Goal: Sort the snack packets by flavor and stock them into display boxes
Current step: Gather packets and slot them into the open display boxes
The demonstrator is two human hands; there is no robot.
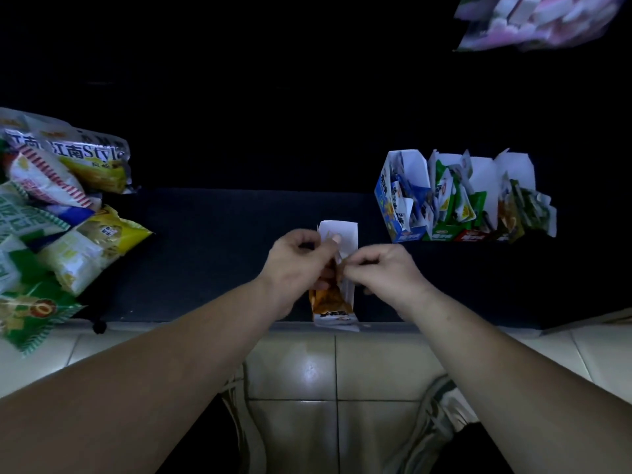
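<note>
1 head-worn wide-angle camera looked forward and steeply down, close above the left hand (294, 261) and right hand (390, 271) at the table (212, 234) edge.

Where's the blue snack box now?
In the head view, the blue box stands beyond and right of the right hand on the dark table, leftmost in its row, beside the green box.

Orange display box (330, 302), white flap raised, centre; three stocked boxes (451, 203) side by side, right
</note>
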